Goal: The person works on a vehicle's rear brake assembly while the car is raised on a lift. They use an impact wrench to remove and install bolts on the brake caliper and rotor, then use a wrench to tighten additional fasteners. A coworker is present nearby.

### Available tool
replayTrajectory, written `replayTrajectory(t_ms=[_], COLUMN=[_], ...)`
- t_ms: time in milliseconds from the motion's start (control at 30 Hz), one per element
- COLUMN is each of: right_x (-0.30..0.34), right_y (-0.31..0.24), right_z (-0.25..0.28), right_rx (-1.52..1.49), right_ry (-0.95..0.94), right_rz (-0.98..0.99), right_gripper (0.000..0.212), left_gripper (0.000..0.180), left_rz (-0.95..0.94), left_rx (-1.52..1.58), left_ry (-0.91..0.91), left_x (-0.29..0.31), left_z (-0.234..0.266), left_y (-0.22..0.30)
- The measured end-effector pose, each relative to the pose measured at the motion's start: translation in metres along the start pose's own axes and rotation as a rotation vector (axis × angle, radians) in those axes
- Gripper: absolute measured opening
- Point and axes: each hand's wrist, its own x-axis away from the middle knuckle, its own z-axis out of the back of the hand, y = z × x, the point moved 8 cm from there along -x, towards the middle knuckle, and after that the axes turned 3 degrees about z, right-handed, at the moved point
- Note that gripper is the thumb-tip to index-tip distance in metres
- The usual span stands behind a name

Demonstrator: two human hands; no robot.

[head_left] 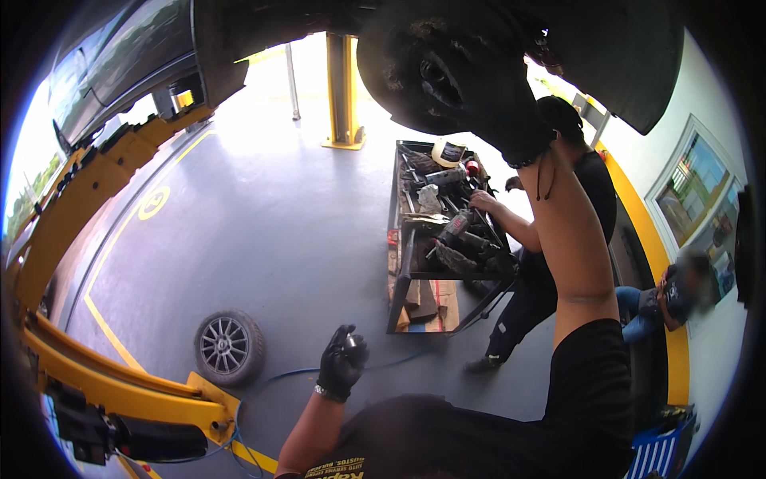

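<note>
My left hand (343, 363), in a black glove, is held low in front of me with its fingers curled. A small shiny metal piece (351, 341) shows between thumb and fingers; its kind is too small to make out. My right hand (507, 112), also gloved in black, is raised high at a dark rounded part (411, 76) on the underside of a lifted car (128, 72). Glove and part are both black there, so the fingers are hard to tell apart from it.
A black tool cart (403, 279) piled with tools stands ahead, a person (586, 184) reaching into it. Another person (678, 295) is at the right wall. A wheel (230, 347) lies on the floor near a yellow lift arm (120, 359). A blue hose (391, 364) crosses the floor.
</note>
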Motion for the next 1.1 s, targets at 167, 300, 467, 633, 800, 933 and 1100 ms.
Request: replayTrajectory(t_ms=[167, 300, 467, 633, 800, 933, 1100], right_x=[0.002, 0.007, -0.008, -0.013, -0.008, -0.016, -0.024], right_y=[-0.011, -0.016, -0.031, -0.027, -0.028, -0.046, -0.038], right_z=[-0.003, -0.010, -0.015, -0.010, -0.010, -0.017, -0.022], right_rx=[0.309, 0.583, 0.851, 0.675, 0.842, 0.795, 0.803], right_ry=[-0.092, -0.251, -0.250, -0.238, -0.519, -0.684, -0.645], right_rz=[-0.058, -0.253, -0.097, -0.214, -0.329, 0.005, 0.012], right_gripper=[0.039, 0.038, 0.041, 0.041, 0.055, 0.050, 0.048], left_gripper=[0.028, 0.026, 0.014, 0.024, 0.014, 0.009, 0.010], left_rz=[0.103, 0.117, 0.495, 0.244, -0.031, 0.014, 0.162], left_rx=[-0.186, -0.362, 0.112, -0.353, -0.735, -0.733, -0.590], left_ry=[-0.252, -0.262, -0.122, -0.426, -0.536, -0.565, -0.567], left_x=[-0.036, -0.053, -0.075, -0.096, -0.108, -0.111, -0.114], left_z=[0.014, 0.024, 0.045, 0.043, 0.046, 0.049, 0.050], left_y=[0.032, 0.073, 0.083, 0.090, 0.080, 0.065, 0.055])
